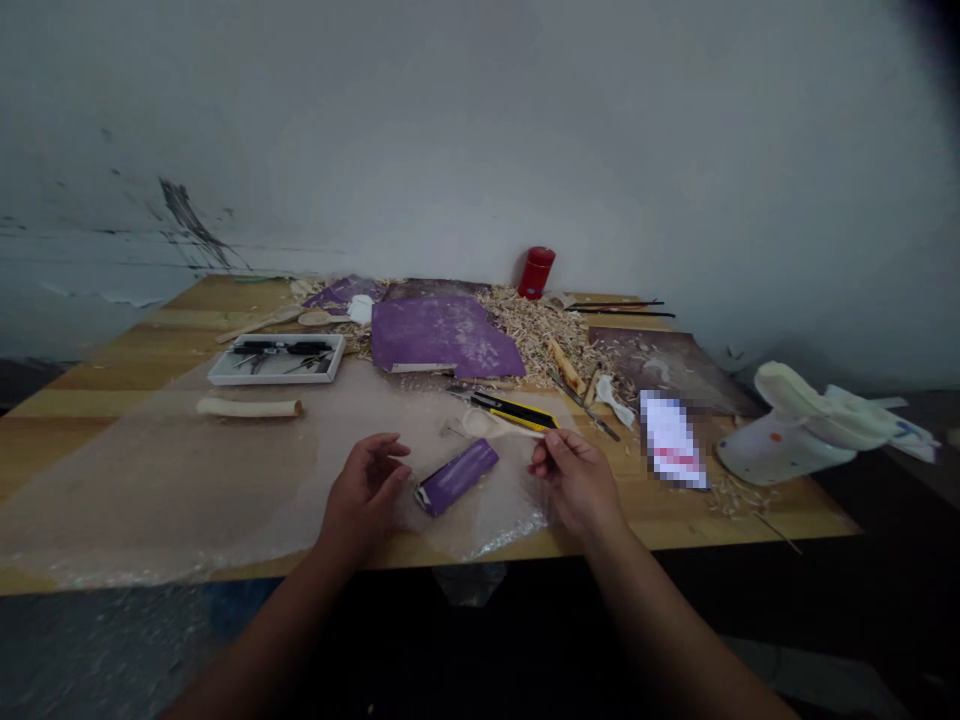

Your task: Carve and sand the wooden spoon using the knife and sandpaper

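Note:
My right hand (pixel 577 478) pinches the handle end of a small wooden spoon (pixel 480 425), whose bowl points left above the table. My left hand (pixel 367 490) is held with its fingers apart and slightly curled, with nothing in it. Between the two hands lies a purple sandpaper strip (pixel 457 478), folded or wrapped into a flat block; its left end is worn and close to my left fingertips. Just behind the spoon rests a yellow and black utility knife (pixel 517 408). Clear plastic wrap (pixel 247 490) covers the wooden table (pixel 660 520) under my left hand.
A white tray (pixel 217 372) with dark pens and a peeled stick (pixel 251 408) lie left. Behind are a purple sandpaper sheet (pixel 442 335), wood shavings (pixel 540 335) and a red can (pixel 537 273). A white bucket (pixel 780 455) stands by the right edge; a wall (pixel 480 150) closes the back.

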Available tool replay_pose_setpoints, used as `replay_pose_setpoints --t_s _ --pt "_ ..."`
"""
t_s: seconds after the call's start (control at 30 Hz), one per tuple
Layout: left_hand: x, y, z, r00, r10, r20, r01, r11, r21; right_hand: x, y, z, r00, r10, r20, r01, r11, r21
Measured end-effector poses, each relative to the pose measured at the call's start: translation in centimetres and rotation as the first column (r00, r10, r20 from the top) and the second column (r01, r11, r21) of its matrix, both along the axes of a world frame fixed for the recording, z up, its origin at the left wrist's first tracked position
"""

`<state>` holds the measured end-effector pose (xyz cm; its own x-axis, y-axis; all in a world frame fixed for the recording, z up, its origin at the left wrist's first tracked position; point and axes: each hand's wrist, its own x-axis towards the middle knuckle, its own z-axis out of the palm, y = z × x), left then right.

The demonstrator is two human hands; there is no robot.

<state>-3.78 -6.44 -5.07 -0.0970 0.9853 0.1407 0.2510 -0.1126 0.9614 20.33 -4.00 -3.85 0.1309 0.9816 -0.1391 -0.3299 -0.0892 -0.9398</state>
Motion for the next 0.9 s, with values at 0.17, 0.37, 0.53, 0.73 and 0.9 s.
replay_pose_setpoints --t_s 0.17,0.37,0.53,0.73,0.9 --pt "-0.4 -0.4 -0.7 0.979 -0.024 -0.202 0.014 0.999 -0.049 0.2 0.4 -0.9 0.998 -0.008 -0.066 0.008 1.0 -0.001" --pt "-0.3 -0.4 -0.4 0.937 -0.101 -0.333 0.087 0.995 -0.059 0.1 0.4 -2.0 0.997 -0.003 -0.082 0.004 1.0 0.011" --pt "-0.2 -0.3 -0.5 0.929 -0.083 -0.362 0.066 0.996 -0.059 0.3 0.3 -2.1 0.996 0.007 -0.084 -0.004 0.999 0.037" --pt "1.6 1.1 2.1 0.935 -0.201 -0.291 0.186 0.979 -0.081 0.1 -0.1 -1.7 0.996 0.073 -0.046 -0.071 0.996 0.057" --pt "3.2 2.1 3.0 0.935 -0.23 -0.27 0.222 0.973 -0.062 -0.4 -0.3 -0.8 0.99 0.134 -0.037 -0.13 0.986 0.104"
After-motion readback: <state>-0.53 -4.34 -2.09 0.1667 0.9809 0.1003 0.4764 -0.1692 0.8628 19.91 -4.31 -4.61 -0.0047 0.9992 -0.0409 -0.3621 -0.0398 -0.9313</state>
